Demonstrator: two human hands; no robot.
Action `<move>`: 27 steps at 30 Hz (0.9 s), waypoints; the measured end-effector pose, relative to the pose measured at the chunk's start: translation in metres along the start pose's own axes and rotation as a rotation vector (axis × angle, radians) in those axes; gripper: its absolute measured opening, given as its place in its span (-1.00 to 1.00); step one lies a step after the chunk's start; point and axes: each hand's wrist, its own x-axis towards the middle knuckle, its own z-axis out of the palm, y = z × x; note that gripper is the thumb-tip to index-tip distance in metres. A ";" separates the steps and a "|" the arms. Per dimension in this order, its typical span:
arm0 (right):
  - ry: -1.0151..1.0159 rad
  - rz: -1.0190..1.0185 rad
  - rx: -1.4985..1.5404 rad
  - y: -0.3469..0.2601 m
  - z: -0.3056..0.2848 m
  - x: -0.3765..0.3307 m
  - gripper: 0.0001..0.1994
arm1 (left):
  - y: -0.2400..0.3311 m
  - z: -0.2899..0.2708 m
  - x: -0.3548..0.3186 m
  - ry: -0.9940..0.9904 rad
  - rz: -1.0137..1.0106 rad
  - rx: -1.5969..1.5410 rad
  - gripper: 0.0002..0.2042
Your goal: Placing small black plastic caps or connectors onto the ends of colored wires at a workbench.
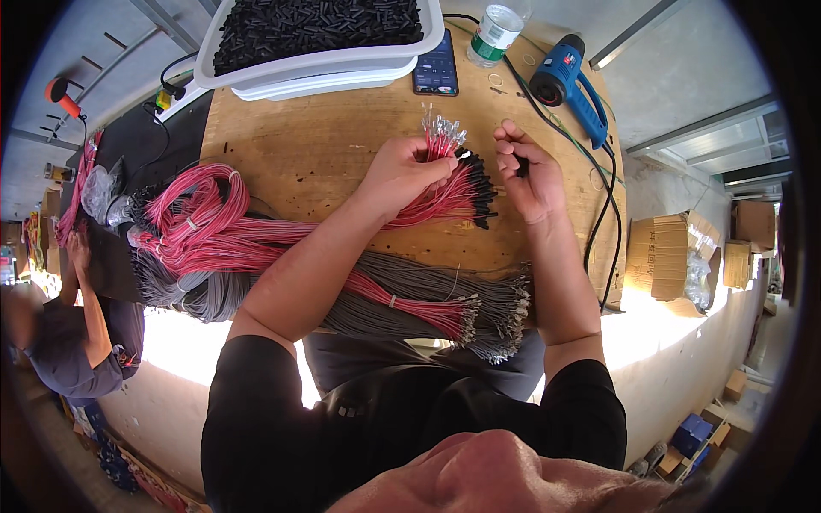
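Fingers [440, 171] of the left hand [395, 178] grasp a bunch of red wires [440, 151] just below its silvery terminals [444, 129], at the upper middle of the frame; those of the right hand [537, 185], further right, curl loosely by a dark bit [521, 168], though whether they grip it cannot be told. Such thin wires look light, limp and apt to splay, so a gathered pinch behind the bendable terminals seems the best hold.

The left forearm [295, 261] is angled forward and rightward, the left hand [409, 178] closed, thumb against fingers. The right forearm [562, 274] is stretched forward; the right hand [532, 175] is half-curled, palm partly upturned.
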 end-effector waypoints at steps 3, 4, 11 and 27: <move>-0.092 0.022 -0.003 0.003 -0.003 0.001 -0.74 | 0.002 0.000 -0.002 0.006 -0.008 0.003 -0.89; -0.092 0.023 -0.003 0.003 -0.005 0.001 -0.74 | 0.002 0.000 -0.002 0.009 -0.007 0.004 -0.89; -0.208 0.056 0.069 0.007 -0.010 0.002 -0.83 | 0.001 -0.004 -0.004 0.010 -0.016 -0.038 -0.88; -0.051 0.016 -0.060 0.005 0.004 -0.002 -0.85 | 0.001 0.002 -0.003 0.096 -0.024 0.040 -0.88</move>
